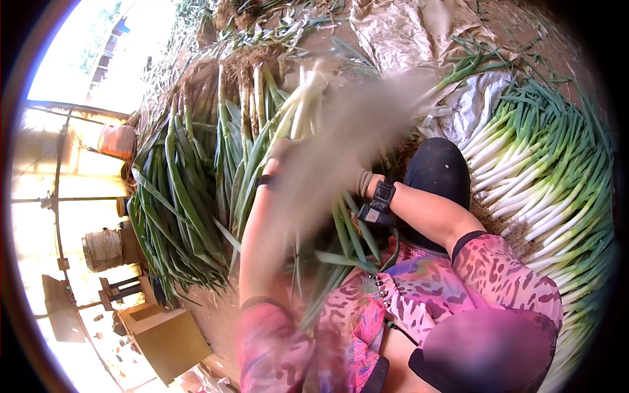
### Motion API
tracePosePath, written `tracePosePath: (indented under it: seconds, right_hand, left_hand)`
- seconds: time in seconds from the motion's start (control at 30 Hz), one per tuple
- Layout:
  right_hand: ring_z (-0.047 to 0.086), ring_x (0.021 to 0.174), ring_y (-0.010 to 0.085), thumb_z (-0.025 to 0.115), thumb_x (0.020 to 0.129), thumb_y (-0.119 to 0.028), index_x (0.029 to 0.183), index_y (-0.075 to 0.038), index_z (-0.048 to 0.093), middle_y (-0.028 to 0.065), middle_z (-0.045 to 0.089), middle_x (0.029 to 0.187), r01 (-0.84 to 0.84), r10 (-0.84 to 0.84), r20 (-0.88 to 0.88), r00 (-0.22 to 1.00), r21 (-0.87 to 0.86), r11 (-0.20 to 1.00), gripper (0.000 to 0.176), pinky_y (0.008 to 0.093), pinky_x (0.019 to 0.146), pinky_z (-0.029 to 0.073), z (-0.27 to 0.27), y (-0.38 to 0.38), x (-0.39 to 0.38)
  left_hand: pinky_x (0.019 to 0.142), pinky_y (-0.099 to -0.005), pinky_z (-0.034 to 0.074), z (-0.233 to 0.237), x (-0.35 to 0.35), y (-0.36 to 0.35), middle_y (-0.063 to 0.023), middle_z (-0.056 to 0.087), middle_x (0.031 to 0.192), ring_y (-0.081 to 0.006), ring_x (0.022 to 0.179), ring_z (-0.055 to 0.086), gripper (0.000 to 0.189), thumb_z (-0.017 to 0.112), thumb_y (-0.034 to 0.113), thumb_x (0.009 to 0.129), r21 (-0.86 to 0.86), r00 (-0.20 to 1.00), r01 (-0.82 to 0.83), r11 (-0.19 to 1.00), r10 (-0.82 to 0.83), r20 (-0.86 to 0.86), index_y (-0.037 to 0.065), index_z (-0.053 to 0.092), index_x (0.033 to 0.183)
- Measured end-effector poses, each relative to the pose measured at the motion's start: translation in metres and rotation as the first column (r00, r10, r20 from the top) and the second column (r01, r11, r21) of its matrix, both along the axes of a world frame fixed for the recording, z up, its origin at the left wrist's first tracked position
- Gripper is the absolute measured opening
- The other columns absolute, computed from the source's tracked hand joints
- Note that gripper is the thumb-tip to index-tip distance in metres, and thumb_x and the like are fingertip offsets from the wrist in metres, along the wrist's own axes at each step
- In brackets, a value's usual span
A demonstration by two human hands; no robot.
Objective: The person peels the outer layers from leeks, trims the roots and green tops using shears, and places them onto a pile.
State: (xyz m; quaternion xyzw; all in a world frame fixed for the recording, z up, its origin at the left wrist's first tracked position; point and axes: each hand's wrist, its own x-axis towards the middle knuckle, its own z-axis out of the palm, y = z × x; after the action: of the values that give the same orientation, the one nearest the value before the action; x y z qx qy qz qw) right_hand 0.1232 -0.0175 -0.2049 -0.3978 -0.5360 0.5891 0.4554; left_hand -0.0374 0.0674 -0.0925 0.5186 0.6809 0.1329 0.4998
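Note:
My left hand (282,152), with a black band at the wrist, is closed around pale stalks of green onions (303,108), its fingers partly blurred. My right hand (362,182) has a glove cuff and a dark wrist device (383,194). Its fingers are hidden behind a wide grey-brown smear (341,141) that crosses the middle of the view; what this is I cannot make out. Long green leaves (354,236) hang below the hands toward my lap. Beside my left arm lies a large heap of untrimmed green onions (183,177) with brown roots.
To the right, green onions with clean white stalks (524,170) lie in a long row. My dark-clad knee (439,173) stands between. Crumpled sheeting (406,33) covers ground at the top. A cardboard box (164,334) and a bucket (103,250) are at the left.

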Motion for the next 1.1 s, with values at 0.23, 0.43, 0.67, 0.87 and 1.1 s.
tracePosePath:
  seconds: [0.23,0.43,0.67,0.87,1.1]
  right_hand:
    - [0.062,0.071,0.0138,0.070,0.094,-0.033,0.115,0.001,0.063,0.0066,0.068,0.088,0.175,-0.176,0.096,0.980,0.020,0.984,0.040,0.0290,0.065,0.052,-0.025,0.028,0.028]
    - [0.066,0.075,0.0108,0.068,0.096,-0.039,0.122,0.000,0.060,0.0050,0.069,0.088,0.093,-0.098,0.089,0.991,0.051,0.994,0.047,0.0281,0.064,0.054,0.111,0.001,0.030]
    - [0.068,0.092,0.0406,0.068,0.093,-0.038,0.130,-0.001,0.049,0.0219,0.069,0.098,0.041,-0.061,0.064,0.996,0.283,0.958,0.055,0.0456,0.082,0.053,0.193,-0.027,-0.035]
    - [0.064,0.105,0.0421,0.070,0.090,-0.039,0.139,-0.002,0.041,0.0259,0.066,0.112,-0.233,0.217,0.085,0.973,0.396,0.888,0.068,0.0466,0.090,0.051,0.239,-0.047,-0.033]
    - [0.059,0.117,0.0406,0.079,0.082,-0.047,0.140,0.006,0.042,0.0268,0.060,0.121,0.085,-0.284,0.244,0.927,0.602,0.794,0.087,0.0466,0.103,0.047,0.240,0.008,0.022]
  left_hand:
    - [0.076,-0.0345,0.056,0.050,-0.040,-0.008,-0.0100,0.073,0.102,-0.0239,0.085,0.070,0.036,0.076,0.009,0.083,0.270,0.703,0.678,0.684,-0.494,-0.511,0.006,0.072,0.118]
    - [0.084,-0.0294,0.056,0.120,-0.057,-0.025,-0.0099,0.070,0.108,-0.0197,0.098,0.069,0.037,0.065,0.008,0.095,-0.027,0.959,0.065,0.998,-0.055,0.279,-0.002,0.062,0.130]
    - [0.095,-0.0271,0.053,0.163,-0.047,-0.052,-0.0077,0.066,0.112,-0.0153,0.101,0.063,0.040,0.045,0.029,0.109,0.189,0.936,0.276,0.942,-0.308,0.171,-0.002,0.056,0.131]
    - [0.078,-0.0270,0.050,0.229,-0.048,-0.067,-0.0065,0.067,0.097,-0.0135,0.086,0.063,0.036,0.063,0.030,0.098,-0.006,0.985,0.078,0.997,-0.076,0.156,0.000,0.061,0.116]
    - [0.067,-0.0257,0.045,0.251,-0.078,-0.122,-0.0019,0.062,0.083,-0.0105,0.071,0.056,0.030,0.072,0.027,0.086,0.153,0.997,-0.058,0.987,0.051,0.050,0.002,0.062,0.099]
